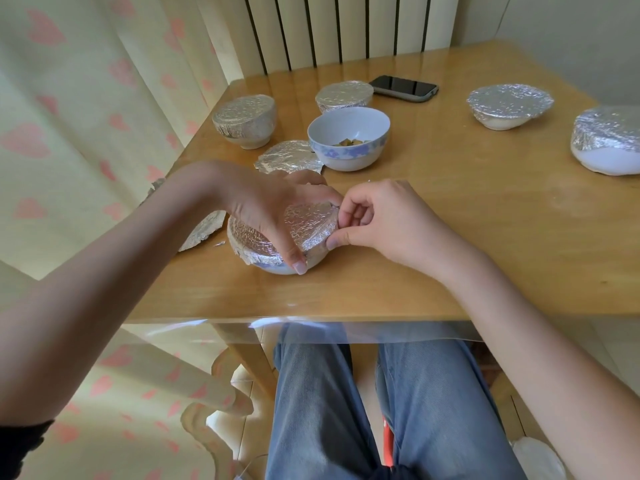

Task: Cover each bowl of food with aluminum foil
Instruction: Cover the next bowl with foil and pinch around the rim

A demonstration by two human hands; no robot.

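Note:
A white bowl [277, 268] near the table's front left edge wears a crinkled sheet of aluminum foil [308, 223]. My left hand [273, 209] lies across the top of it, fingers curled over the rim and thumb pressing the foil down at the front. My right hand [377, 220] pinches the foil's right edge between thumb and fingers. Behind stands an uncovered white-and-blue bowl [348, 138] with food pieces inside. A loose foil sheet [289, 156] lies flat beside it.
Several foil-covered bowls stand around: back left [244, 121], back centre [343, 97], right [509, 105] and far right [606, 140]. A black phone [403, 88] lies at the back. More foil [202, 230] hangs off the table's left edge [194, 147].

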